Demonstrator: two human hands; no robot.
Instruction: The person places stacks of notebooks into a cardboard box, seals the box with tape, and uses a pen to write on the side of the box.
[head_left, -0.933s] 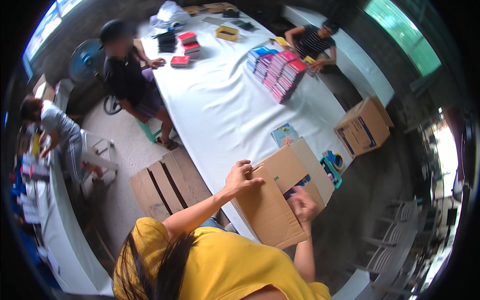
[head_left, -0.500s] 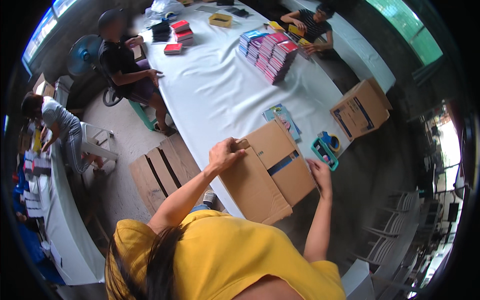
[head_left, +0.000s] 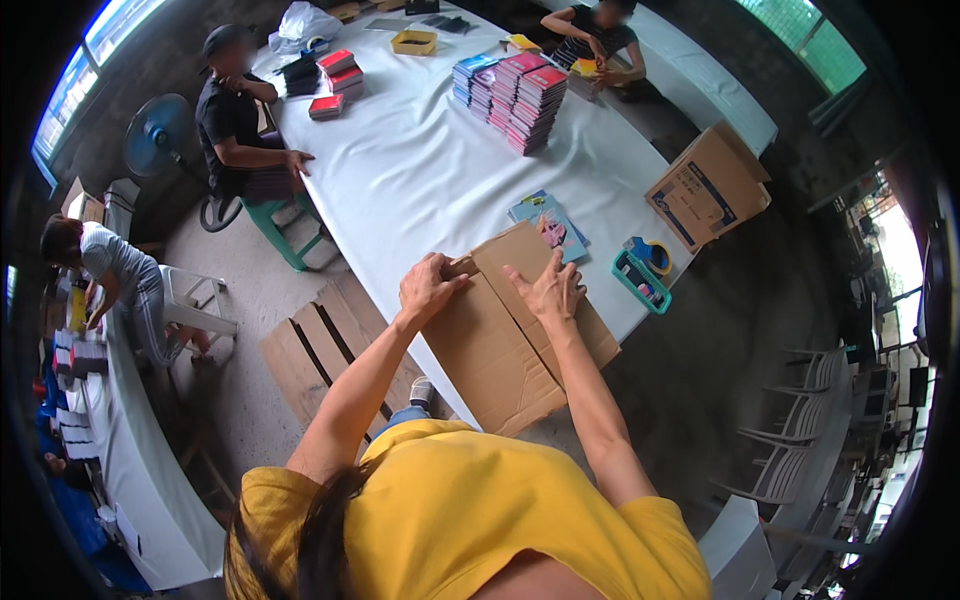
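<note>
A brown cardboard box (head_left: 490, 350) lies folded down on the near end of the white-covered table, with a seam running between its flaps. My left hand (head_left: 432, 290) grips its far left corner, fingers bent at the edge. Spread over the right flap, my right hand (head_left: 548, 293) presses on the cardboard with fingers apart. Just past the box are a few thin blue booklets (head_left: 552, 228). To the right sit a teal tray (head_left: 640, 282) with small items and a blue tape roll (head_left: 650, 255).
An upright carton (head_left: 705, 195) stands at the table's right edge. Stacked pink and blue booklets (head_left: 515, 100) rise farther back, near a person with yellow pieces. Another person sits at the left edge. Flattened cardboard (head_left: 330, 340) lies on the floor; a fan (head_left: 160, 135) stands beyond.
My right hand has moved from the box's right edge onto its top. The right flap now lies over the blue-marked part. My left hand stays at the far left corner.
</note>
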